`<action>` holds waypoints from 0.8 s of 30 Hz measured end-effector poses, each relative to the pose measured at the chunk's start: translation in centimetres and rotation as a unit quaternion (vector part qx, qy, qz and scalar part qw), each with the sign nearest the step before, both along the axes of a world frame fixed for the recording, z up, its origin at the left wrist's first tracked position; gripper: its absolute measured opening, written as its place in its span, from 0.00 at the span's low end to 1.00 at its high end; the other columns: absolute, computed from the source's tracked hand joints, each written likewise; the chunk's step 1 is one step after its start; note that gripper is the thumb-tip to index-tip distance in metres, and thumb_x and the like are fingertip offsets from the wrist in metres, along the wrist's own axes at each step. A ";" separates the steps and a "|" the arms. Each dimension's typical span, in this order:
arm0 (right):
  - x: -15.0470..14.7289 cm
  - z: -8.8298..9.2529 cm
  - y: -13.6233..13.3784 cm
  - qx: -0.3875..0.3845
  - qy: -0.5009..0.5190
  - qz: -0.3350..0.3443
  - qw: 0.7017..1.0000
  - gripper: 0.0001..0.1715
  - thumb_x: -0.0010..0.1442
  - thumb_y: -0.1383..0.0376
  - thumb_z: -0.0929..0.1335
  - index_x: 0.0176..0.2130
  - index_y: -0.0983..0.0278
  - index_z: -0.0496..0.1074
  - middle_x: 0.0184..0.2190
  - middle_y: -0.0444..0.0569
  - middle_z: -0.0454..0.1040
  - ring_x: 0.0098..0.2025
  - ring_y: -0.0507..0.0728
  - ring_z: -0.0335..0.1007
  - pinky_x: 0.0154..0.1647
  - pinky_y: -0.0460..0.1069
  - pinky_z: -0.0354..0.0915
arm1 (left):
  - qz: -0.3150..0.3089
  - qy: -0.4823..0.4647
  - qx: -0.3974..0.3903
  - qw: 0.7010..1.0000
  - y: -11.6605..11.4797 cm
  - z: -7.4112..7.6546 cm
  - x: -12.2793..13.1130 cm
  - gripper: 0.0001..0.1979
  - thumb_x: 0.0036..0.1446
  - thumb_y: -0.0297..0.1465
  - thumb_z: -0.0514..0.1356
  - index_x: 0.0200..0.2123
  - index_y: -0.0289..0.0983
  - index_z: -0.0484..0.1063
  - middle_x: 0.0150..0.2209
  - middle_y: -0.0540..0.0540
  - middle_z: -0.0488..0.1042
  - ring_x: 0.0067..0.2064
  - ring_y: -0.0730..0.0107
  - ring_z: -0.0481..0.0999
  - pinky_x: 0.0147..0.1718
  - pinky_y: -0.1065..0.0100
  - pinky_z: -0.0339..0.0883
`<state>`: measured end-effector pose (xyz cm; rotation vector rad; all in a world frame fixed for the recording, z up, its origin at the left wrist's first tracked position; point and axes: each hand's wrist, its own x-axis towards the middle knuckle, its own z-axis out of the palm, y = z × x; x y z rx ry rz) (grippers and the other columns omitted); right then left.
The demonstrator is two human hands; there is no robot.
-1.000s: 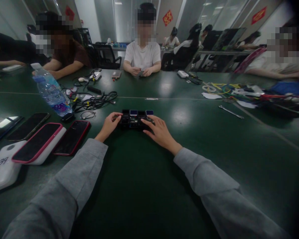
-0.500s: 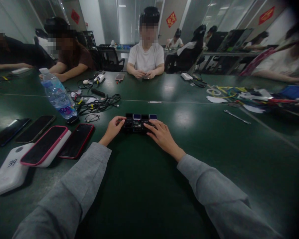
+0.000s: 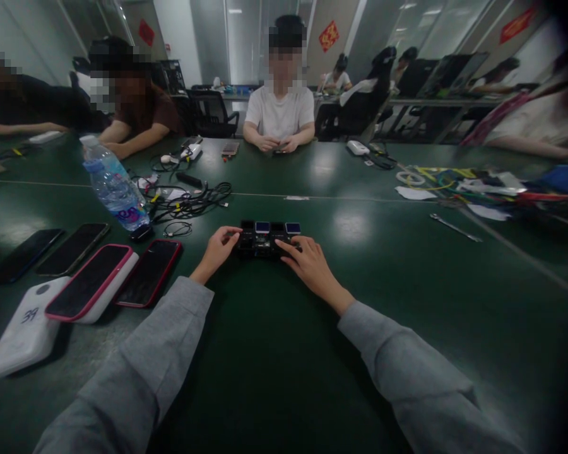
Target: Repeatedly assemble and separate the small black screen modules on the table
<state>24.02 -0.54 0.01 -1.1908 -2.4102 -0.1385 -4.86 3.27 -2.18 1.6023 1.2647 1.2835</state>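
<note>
Black device (image 3: 262, 239) is set on the green counter (image 3: 274, 353), straight ahead at 12 o'clock; all clock positions below are read from it. Its left end is touched by the left hand (image 3: 219, 251) from 8 o'clock, thumb and index brought close together, other fingers curled. Its right part is covered by the right hand (image 3: 310, 265) from 4 o'clock: index laid on top, thumb held apart, fingers loosely spread. Whether either hand is clenched on the device or only rested on it cannot be told. Both forearms are stretched forward, wrists kept low, gray sleeves (image 3: 402, 353) brought in from 7 and 5 o'clock.

Left side is crowded. Red-edged phone (image 3: 150, 273) is placed near the left sleeve at 8 o'clock; farther out, a pink-edged phone (image 3: 91, 282) and a white case (image 3: 26, 328) marked 39. Way at 10 o'clock is blocked by a clear bottle (image 3: 118, 200) and tangled black cables (image 3: 196, 200). Wrench (image 3: 455, 228) is left at 3 o'clock, well apart; a cable heap (image 3: 492, 183) is piled at 2. At 12, the far edge is occupied by a seated person (image 3: 280, 113) in white.
</note>
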 end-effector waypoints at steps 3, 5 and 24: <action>-0.1 0.0 0.1 -0.003 0.010 0.003 1.000 0.29 0.70 0.58 0.61 0.67 0.49 0.53 0.54 0.55 0.62 0.55 0.66 0.59 0.49 0.61 0.65 | -0.002 0.003 -0.004 1.000 0.0 0.0 0.0 0.15 0.61 0.39 0.60 0.46 0.37 0.74 0.42 0.43 0.77 0.41 0.63 0.78 0.40 0.62 0.72; -0.1 0.0 0.1 -0.006 0.014 0.006 1.000 0.29 0.70 0.59 0.62 0.67 0.49 0.53 0.54 0.55 0.62 0.55 0.67 0.60 0.48 0.61 0.65 | -0.003 0.004 -0.004 1.000 -0.1 0.0 0.0 0.15 0.61 0.39 0.60 0.47 0.37 0.74 0.42 0.43 0.77 0.41 0.63 0.78 0.41 0.61 0.72; 0.3 0.1 0.0 -0.030 0.076 0.024 0.996 0.26 0.70 0.65 0.60 0.65 0.54 0.57 0.54 0.54 0.64 0.55 0.65 0.60 0.50 0.61 0.64 | 0.001 -0.011 -0.015 1.000 -0.2 0.5 0.3 0.15 0.59 0.39 0.61 0.45 0.37 0.74 0.43 0.43 0.77 0.41 0.63 0.77 0.41 0.63 0.71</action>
